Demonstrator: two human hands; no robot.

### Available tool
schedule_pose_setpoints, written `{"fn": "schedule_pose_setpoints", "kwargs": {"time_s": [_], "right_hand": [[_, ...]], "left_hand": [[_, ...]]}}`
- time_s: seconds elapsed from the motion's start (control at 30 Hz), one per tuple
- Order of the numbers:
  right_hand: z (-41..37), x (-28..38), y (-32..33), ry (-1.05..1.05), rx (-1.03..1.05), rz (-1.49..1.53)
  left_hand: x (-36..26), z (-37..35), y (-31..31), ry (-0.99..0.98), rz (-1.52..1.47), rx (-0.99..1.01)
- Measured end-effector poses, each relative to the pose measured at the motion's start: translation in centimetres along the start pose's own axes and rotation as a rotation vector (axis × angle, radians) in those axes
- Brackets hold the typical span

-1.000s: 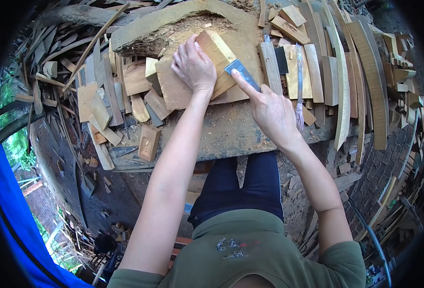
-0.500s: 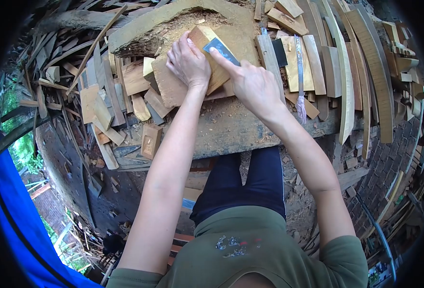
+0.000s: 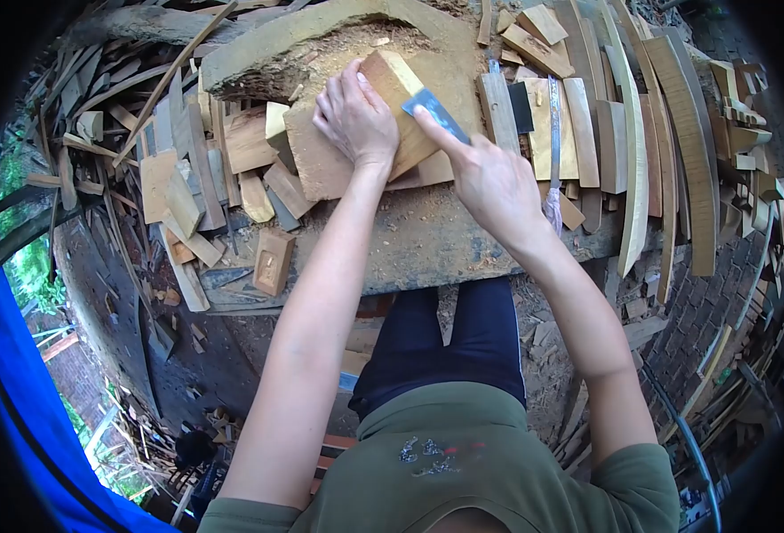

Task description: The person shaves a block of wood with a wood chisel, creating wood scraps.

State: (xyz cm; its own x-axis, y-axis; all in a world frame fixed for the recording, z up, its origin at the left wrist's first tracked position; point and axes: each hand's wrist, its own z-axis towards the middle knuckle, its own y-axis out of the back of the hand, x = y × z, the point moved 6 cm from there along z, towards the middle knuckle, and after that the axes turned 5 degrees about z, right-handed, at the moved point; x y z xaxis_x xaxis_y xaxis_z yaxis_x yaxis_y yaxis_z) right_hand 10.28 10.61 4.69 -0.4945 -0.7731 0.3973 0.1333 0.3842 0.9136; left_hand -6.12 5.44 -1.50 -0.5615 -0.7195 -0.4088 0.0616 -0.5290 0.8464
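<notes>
A squared wooden block (image 3: 402, 78) with a pale upper face stands tilted on a brown wooden board (image 3: 314, 164). My left hand (image 3: 356, 120) lies over the block's left side, thumb up, gripping it. My right hand (image 3: 491, 182) is closed around a flat blue-grey blade (image 3: 432, 108), with the index finger stretched along its face. The blade rests at the block's right edge. Whatever handle it has is hidden in my palm.
A hollowed, chip-strewn wooden slab (image 3: 454, 80) rises behind the block. Wood offcuts crowd both sides of the worn bench (image 3: 409, 262). A small block with a carved recess (image 3: 273, 263) lies near its front edge. A long metal strip (image 3: 554, 133) with a wrapped end lies at right.
My right hand and the blade have shifted right and slightly down along the block. My left hand still holds the block, and the view has shifted a little.
</notes>
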Motion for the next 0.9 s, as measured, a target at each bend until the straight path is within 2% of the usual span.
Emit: {"fn": "schedule_pose_setpoints", "kwargs": {"time_s": [0.17, 0.27, 0.37, 0.43, 0.5, 0.57, 0.77, 0.9], "right_hand": [[0.5, 0.3, 0.6, 0.019, -0.06, -0.056], [-0.1, 0.3, 0.2, -0.026, 0.047, -0.018], [2.0, 0.3, -0.4, -0.019, -0.078, 0.018], [3.8, 0.6, -0.7, 0.03, -0.141, 0.004], [2.5, 0.3, -0.3, 0.042, -0.142, 0.018], [0.7, 0.2, 0.0, -0.018, -0.003, 0.007], [4.6, 0.6, -0.3, 0.037, -0.146, 0.009], [2.3, 0.2, 0.1, -0.005, -0.043, 0.027]], "left_hand": [[-0.3, 0.1, 0.1, 0.013, 0.023, 0.042], [0.1, 0.3, -0.1, 0.013, 0.024, 0.031], [0.0, -0.1, -0.1, -0.002, 0.03, 0.008], [0.2, 0.1, -0.1, 0.029, 0.021, 0.075], [0.0, 0.1, -0.1, 0.013, 0.02, 0.046], [0.1, 0.1, -0.2, 0.014, 0.021, 0.038], [0.0, 0.1, 0.0, 0.012, 0.012, 0.042], [0.2, 0.2, -0.2, 0.02, 0.014, 0.04]]}}
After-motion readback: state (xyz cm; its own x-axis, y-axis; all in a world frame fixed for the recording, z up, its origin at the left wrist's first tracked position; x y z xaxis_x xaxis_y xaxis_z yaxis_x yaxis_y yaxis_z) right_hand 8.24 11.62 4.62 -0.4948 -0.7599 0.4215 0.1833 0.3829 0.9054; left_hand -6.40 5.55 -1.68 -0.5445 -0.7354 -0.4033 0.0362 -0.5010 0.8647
